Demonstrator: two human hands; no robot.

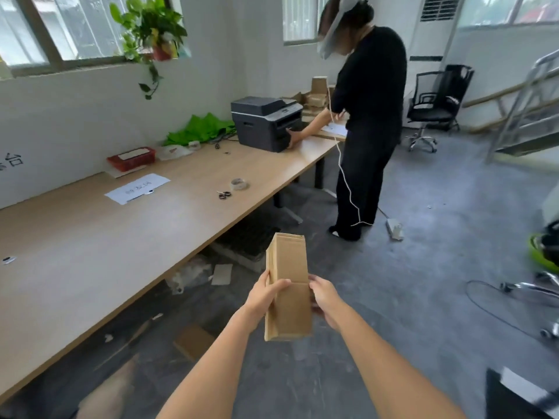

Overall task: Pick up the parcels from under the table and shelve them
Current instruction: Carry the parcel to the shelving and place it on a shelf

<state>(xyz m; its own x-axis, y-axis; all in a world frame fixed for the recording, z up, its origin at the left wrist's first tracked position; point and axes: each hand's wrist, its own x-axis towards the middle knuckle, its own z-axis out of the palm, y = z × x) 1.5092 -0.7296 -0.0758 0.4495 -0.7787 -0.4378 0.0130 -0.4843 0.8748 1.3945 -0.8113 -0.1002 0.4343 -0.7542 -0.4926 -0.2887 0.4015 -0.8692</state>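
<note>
Wall lettering (12, 161): far left of frame, dark characters on the white wall; only "台" is legible, the remainder is cut off by the frame edge.
Paper sheet (137, 187): left of centre, lying on the table (90, 252); printed characters appear upside down and blurred, not legible.
Printer (266, 122): upper centre; no readable brand.

Table (90, 252) left; open floor (423, 267) right.
</note>
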